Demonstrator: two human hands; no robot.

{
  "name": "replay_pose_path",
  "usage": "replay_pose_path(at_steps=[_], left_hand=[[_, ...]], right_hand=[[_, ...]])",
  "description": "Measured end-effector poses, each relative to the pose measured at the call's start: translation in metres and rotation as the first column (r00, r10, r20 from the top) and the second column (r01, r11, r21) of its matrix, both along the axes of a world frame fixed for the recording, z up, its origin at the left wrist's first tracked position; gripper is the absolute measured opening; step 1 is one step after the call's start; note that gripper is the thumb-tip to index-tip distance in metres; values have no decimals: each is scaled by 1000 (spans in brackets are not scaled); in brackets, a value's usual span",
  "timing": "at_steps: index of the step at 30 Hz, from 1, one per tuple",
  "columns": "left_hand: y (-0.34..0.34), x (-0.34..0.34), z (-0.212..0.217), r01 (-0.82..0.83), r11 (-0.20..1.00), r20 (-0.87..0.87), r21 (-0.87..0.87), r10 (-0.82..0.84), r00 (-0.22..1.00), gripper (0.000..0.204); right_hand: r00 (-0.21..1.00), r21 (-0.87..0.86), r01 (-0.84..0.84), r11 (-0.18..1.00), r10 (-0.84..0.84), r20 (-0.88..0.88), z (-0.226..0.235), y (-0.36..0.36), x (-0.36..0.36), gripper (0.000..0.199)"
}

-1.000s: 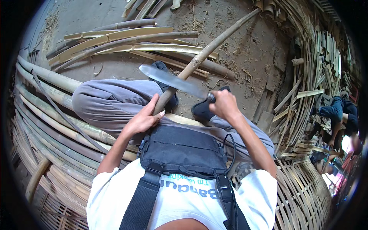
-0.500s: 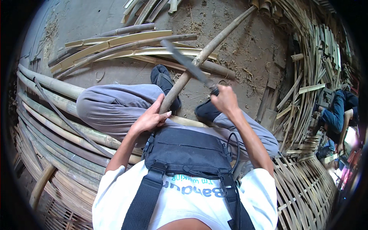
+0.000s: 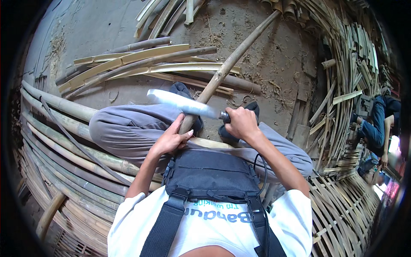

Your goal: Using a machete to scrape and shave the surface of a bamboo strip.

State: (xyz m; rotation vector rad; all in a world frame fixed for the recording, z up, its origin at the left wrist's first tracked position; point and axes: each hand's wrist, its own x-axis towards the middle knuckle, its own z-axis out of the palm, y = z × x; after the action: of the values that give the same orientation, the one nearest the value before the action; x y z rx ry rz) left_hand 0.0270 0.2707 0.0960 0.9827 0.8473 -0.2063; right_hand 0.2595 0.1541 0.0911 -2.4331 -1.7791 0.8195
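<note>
My left hand point(image 3: 170, 138) grips the near end of a long bamboo pole point(image 3: 233, 60) that slants away to the upper right over the dirt floor. My right hand point(image 3: 240, 121) is closed on the handle of a big knife point(image 3: 182, 103). Its broad blade lies level, pointing left, and crosses the pole just above my left hand. Both legs in grey trousers point(image 3: 128, 130) are bent beneath the pole, with dark shoes point(image 3: 182, 91) on the ground.
Split bamboo strips point(image 3: 137, 66) lie on the dirt ahead. Whole bamboo poles point(image 3: 55, 128) are stacked at my left. Woven bamboo panels and slats point(image 3: 346, 85) curve along the right, where another person point(image 3: 379, 124) in blue sits. A black chest bag point(image 3: 209, 175) hangs on me.
The knife, raised and angled half a second ago, has swung down and level across the pole near my left hand. The left hand has kept its hold on the pole.
</note>
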Motion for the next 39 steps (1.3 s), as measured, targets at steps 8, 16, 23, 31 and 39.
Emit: replay_pose_path(at_steps=[8, 16, 23, 31, 39], left_hand=[[-1, 1, -4, 11, 1000, -64, 11, -10, 998, 60], [-1, 5, -2, 44, 999, -31, 15, -44, 999, 51], [-2, 8, -3, 18, 999, -25, -26, -19, 1000, 69], [-16, 19, 2, -10, 998, -90, 62, 16, 996, 73], [-17, 21, -1, 40, 997, -53, 72, -37, 998, 73]], right_hand=[[883, 0, 468, 884, -468, -39, -8, 6, 66, 25], [942, -190, 321, 928, -334, -40, 0, 2, 74, 24], [983, -62, 178, 982, -175, 48, -8, -14, 38, 26], [984, -86, 179, 980, -178, 20, 5, -15, 35, 26], [939, 46, 342, 939, -342, 11, -16, -18, 64, 28]])
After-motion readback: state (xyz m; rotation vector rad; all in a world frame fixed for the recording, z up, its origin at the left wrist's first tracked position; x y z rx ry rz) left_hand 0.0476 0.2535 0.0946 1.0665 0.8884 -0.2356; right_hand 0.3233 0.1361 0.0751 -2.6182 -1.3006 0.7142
